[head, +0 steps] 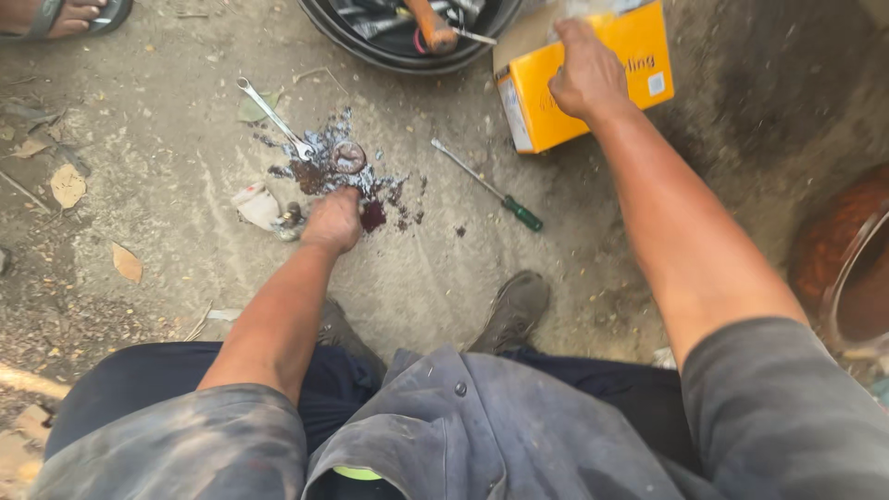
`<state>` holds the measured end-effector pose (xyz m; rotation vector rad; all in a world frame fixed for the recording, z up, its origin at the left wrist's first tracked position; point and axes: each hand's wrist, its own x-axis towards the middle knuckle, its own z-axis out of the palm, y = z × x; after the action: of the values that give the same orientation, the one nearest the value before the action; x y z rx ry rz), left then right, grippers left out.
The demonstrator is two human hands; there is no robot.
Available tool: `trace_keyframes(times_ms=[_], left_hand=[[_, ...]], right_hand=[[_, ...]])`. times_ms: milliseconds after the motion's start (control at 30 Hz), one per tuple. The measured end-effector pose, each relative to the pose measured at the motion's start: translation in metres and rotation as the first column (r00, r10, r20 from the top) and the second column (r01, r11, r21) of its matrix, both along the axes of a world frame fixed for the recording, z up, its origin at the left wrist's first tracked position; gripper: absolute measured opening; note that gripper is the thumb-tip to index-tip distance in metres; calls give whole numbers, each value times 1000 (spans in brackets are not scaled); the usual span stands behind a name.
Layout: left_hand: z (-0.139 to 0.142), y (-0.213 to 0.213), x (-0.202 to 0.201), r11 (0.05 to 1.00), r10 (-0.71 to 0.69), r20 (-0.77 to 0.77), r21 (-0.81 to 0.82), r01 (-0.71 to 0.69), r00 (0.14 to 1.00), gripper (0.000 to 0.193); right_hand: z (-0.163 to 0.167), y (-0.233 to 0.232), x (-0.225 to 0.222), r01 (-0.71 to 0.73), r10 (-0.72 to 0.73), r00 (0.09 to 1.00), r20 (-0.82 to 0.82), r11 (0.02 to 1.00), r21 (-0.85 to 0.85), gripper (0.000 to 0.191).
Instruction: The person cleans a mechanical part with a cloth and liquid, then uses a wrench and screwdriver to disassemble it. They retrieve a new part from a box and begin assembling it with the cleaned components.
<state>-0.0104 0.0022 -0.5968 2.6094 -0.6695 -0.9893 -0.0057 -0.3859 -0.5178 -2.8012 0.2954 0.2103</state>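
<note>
The left hand [333, 220] is curled into a loose fist, fingers [344, 196] pressed down at the near edge of a dark oily stain [356, 181] on the dirt ground [167, 185]; whether they pinch anything there cannot be told. A rusty ring [349, 157] lies in the stain, just beyond the knuckles. A spanner [273, 118] lies at the stain's far left, its near end reaching the wet patch. A pale rag [256, 206] and a small metal part [290, 220] lie just left of the stain, beside the hand. A green-handled screwdriver [488, 185] lies right of the stain, a little apart from it.

The right hand [585, 79] rests on an orange box [593, 88] well right of the stain and farther off, fingers bent over its top edge, gripping it. A black tub [370, 51] holding tools sits beyond the stain, just left of the box. A sandalled foot [60, 17] of another person shows far left of the stain. The person's own shoe [514, 310] stands nearer than the stain, to its right.
</note>
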Motion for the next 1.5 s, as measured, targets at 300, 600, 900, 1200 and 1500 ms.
trace_keyframes(times_ms=[300, 600, 900, 1200, 1500], left_hand=[[-26, 13, -16, 992, -128, -17, -14, 128, 992, 28], [-15, -16, 5, 982, 10, 100, -187, 9, 995, 36], [37, -190, -60, 769, -93, -32, -637, 51, 995, 111], [26, -216, -114, 594, -106, 192, -775, 217, 976, 99], [-27, -245, -88, 649, 348, -557, -437, -623, 754, 38]], right_hand=[[-14, -4, 27, -176, 66, 890, -451, 962, -207, 55], [12, -32, -105, -378, 348, 921, -175, 907, -183, 28], [-25, -18, -221, -427, 318, 824, -470, 892, -146, 37], [-10, -28, -218, -125, 157, 901, -405, 987, 104, 51], [30, -81, -197, 244, -213, 937, -275, 966, 84, 12]])
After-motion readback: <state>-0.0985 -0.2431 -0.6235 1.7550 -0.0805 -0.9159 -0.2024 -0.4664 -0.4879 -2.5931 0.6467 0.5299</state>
